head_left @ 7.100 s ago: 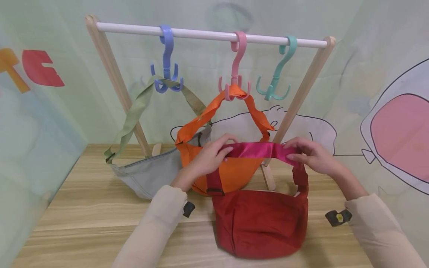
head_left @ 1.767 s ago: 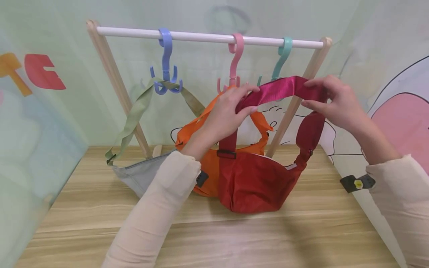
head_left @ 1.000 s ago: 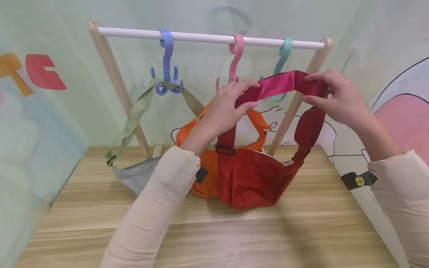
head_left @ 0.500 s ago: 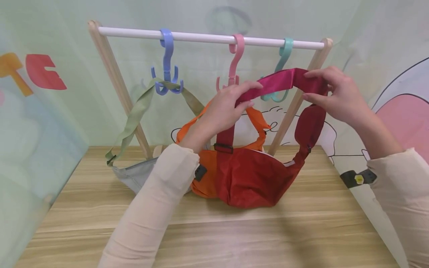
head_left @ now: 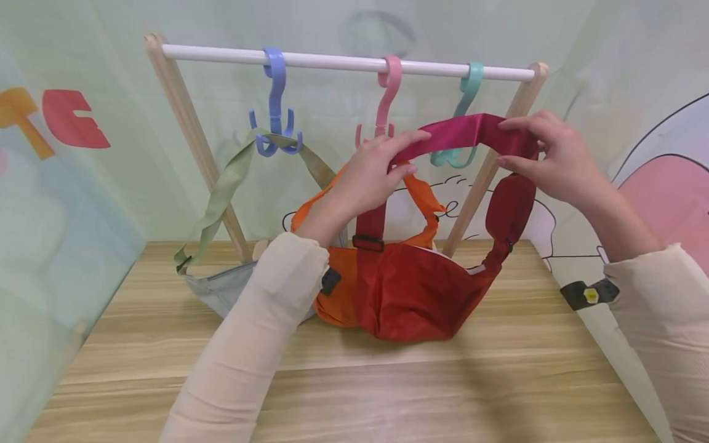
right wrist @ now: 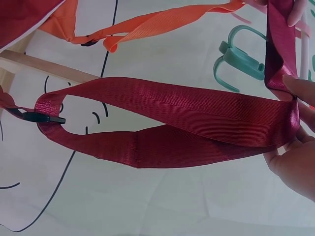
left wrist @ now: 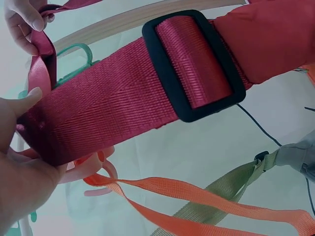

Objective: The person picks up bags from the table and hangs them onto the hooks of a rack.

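Note:
A dark red bag (head_left: pixel 421 295) hangs by its crimson strap (head_left: pixel 451 133) from both hands, in front of the rack. My left hand (head_left: pixel 368 175) pinches the strap's left part between thumb and fingers. At its right bend, my right hand (head_left: pixel 554 154) pinches the same strap. Behind the raised strap is a teal hook (head_left: pixel 455 157), partly covered by it. The left wrist view shows the strap's black buckle (left wrist: pixel 194 66) close up. In the right wrist view the doubled strap (right wrist: pixel 172 105) loops down from the fingers, with the teal hook (right wrist: pixel 243 61) nearby.
A wooden rack has a white bar (head_left: pixel 332 60). From its blue hook (head_left: pixel 275 98) hangs a grey bag (head_left: pixel 218 289) by an olive strap. An orange bag (head_left: pixel 338 295) hangs from the pink hook (head_left: pixel 389 92), partly behind the red bag. Wood-grain tabletop (head_left: pixel 354 394) lies below.
The red bag and both hands have risen from low in front up to hook height and moved back toward the rack. Over the last second they shift slightly left.

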{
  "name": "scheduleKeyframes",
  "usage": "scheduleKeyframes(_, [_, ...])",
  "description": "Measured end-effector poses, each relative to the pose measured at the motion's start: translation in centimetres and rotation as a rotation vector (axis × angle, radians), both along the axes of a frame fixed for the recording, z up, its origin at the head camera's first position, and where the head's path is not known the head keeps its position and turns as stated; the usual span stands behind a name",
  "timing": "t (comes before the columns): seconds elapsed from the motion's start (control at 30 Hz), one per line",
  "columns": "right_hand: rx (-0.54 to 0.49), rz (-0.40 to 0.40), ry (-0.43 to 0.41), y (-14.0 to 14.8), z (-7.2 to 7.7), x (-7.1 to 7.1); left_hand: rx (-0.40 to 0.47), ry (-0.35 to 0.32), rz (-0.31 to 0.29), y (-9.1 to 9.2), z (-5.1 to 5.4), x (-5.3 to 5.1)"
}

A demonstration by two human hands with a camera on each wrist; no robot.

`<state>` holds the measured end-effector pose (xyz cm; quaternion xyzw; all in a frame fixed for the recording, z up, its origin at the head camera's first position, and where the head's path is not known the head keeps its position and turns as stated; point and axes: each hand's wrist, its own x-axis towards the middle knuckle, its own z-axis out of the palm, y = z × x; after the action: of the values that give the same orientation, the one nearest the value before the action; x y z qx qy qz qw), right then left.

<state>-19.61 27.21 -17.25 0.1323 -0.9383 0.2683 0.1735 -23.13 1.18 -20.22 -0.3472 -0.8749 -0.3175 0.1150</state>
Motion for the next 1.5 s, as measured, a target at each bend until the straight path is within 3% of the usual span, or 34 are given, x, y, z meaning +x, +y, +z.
scheduleKeyframes(0.47, [0.014,0.013,0.017,-0.25,-0.14,0.10,0.053,-0.010,0.031,0.27,-0.51,-0.43])
scheduleKeyframes(1.03, [0.039,0.012,0.043,-0.51,-0.28,-0.55,0.022,0.005,0.110,0.70,-0.20,-0.31])
scheduleKeyframes(1.5, [0.055,0.031,0.109,-0.33,-0.56,-0.66,0.040,0.026,0.111,0.96,-0.32,-0.34])
